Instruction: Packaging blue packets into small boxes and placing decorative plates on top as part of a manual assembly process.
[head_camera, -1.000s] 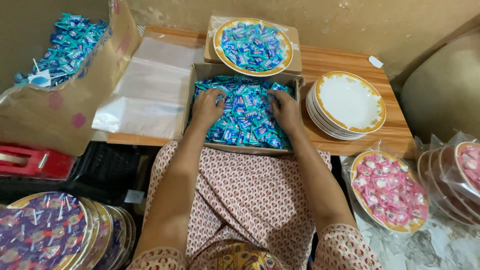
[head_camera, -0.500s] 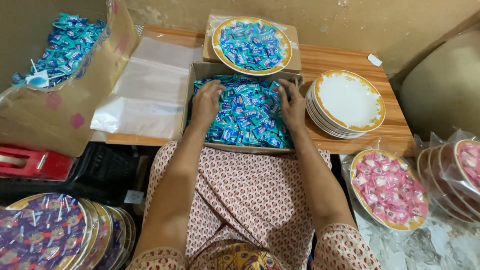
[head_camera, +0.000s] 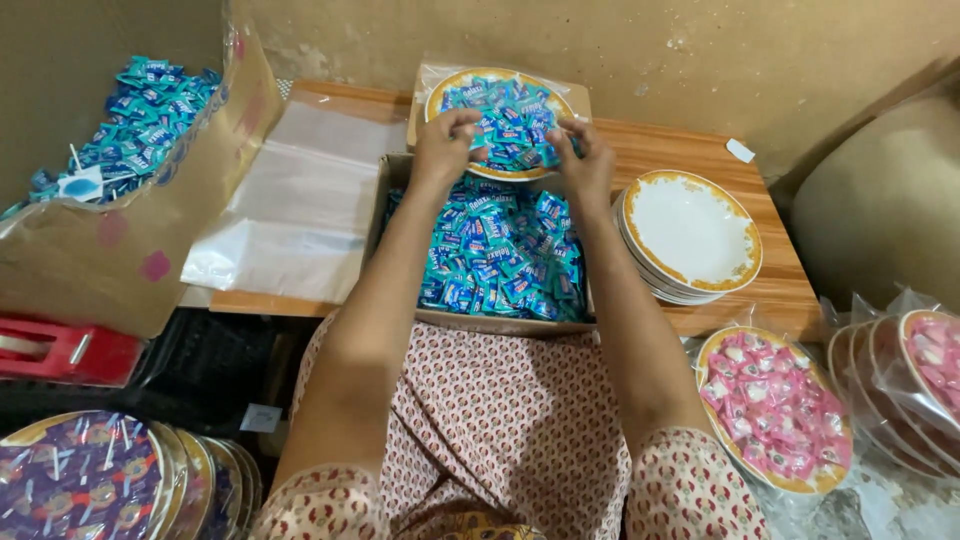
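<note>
Both hands, left hand (head_camera: 447, 148) and right hand (head_camera: 583, 160), hold curled fingers pinching blue wrapped candies (head_camera: 500, 255) above a cardboard box (head_camera: 400, 172); a candy-filled plate (head_camera: 500, 92) lies just beyond the fingertips.

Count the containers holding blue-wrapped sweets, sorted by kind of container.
Gold-rimmed plate: 1
Shallow cardboard box: 1
Large plastic-lined carton: 1
Total: 3
</note>
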